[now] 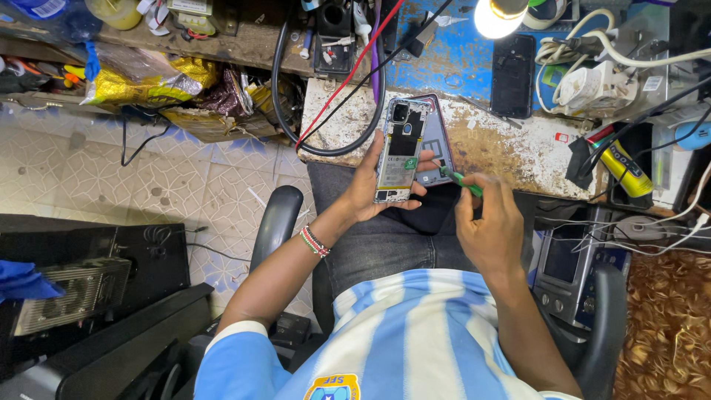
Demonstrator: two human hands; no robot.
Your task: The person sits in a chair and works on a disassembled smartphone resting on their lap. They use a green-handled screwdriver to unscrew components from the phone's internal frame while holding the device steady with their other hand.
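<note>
1. My right hand [489, 230], nearest me, pinches a green tool [461, 178], its tip at the phone's edge
2. My left hand [374, 185] is wrapped around the opened phone [398, 152], held over my lap
3. Beyond lies the cluttered counter [511, 148]

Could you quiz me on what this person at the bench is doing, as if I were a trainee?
1. True or false: the opened phone lies flat on the workbench.
2. Which hand holds the green-handled tool? A) left hand B) right hand C) neither
3. Fill in: a lit ____ shines at the top of the view.

Key:
1. False; the left hand holds it up above the lap.
2. B; the tool's tip points at the phone.
3. Lamp.
</note>
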